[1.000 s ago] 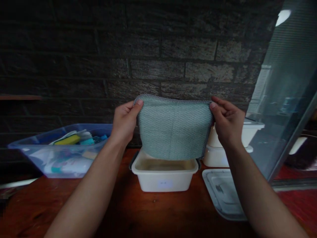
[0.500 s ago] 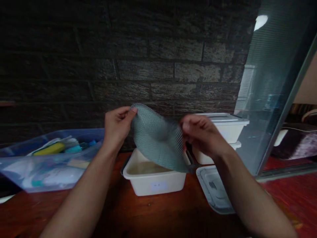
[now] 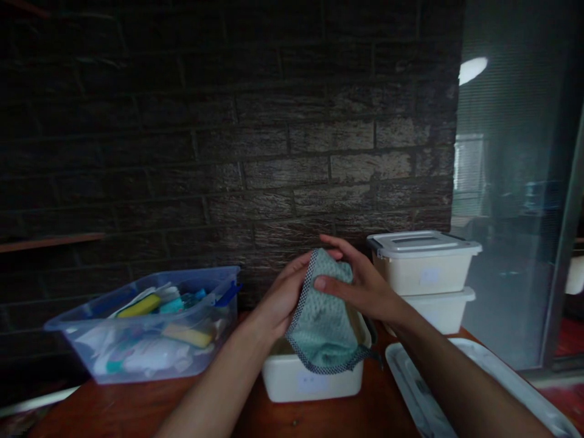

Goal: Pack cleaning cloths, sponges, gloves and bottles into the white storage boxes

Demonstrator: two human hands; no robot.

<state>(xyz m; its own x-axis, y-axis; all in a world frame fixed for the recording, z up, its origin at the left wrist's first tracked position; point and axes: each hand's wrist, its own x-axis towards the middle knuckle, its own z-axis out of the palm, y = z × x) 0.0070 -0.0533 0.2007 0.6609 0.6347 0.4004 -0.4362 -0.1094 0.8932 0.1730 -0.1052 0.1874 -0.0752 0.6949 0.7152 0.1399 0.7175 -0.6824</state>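
A pale green cloth (image 3: 326,328) with a dark checked border hangs folded between my hands, over a white plastic box (image 3: 314,386). My left hand (image 3: 287,292) grips it from behind at the left edge, with most of its fingers hidden by the cloth. On the other side, my right hand (image 3: 360,280) pinches the upper part, thumb pressed on the front and fingers behind. The cloth's lower edge droops in front of the box's rim. What lies inside the box is mostly covered.
A clear blue-tinted bin (image 3: 150,359) at left holds a yellow item, cloths and a white bottle. Two stacked white boxes, the upper one lidded (image 3: 424,267), stand at right. Pale lids (image 3: 415,389) lie on the wooden table (image 3: 365,420) before them. Behind is a dark brick wall (image 3: 274,152).
The cloth was spread wide between my hands; now it is folded smaller. My hands have come together, and the view has shifted so the boxes sit lower.
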